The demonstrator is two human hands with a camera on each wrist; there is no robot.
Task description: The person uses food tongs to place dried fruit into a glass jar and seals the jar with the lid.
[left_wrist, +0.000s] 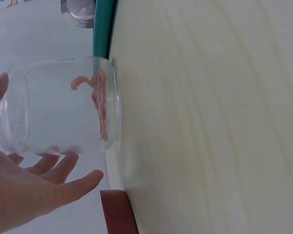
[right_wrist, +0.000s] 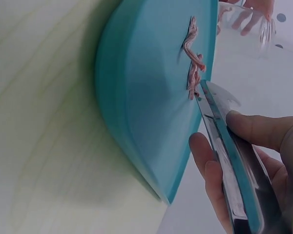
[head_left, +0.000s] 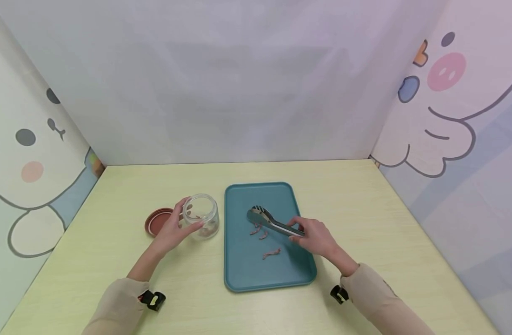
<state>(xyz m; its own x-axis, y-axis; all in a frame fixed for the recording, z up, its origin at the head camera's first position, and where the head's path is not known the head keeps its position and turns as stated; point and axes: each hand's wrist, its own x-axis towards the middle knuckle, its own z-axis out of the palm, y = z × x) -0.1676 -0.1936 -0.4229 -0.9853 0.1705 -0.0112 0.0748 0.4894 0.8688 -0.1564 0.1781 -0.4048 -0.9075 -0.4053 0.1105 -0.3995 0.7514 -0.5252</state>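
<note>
Left hand (head_left: 172, 231): fingers curled loosely round jar (head_left: 201, 216) on desk (head_left: 364, 209). Right hand (head_left: 316, 236): fingers pinching tongs (head_left: 272, 222) over tray (head_left: 243, 274).

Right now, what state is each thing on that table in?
jar: open, upright, some pink strips inside, held by left hand
lid: off, flat on table behind the hand
tongs: gripped by right hand, tips over the strips
tray: flat, three pink strips lying loose
</note>
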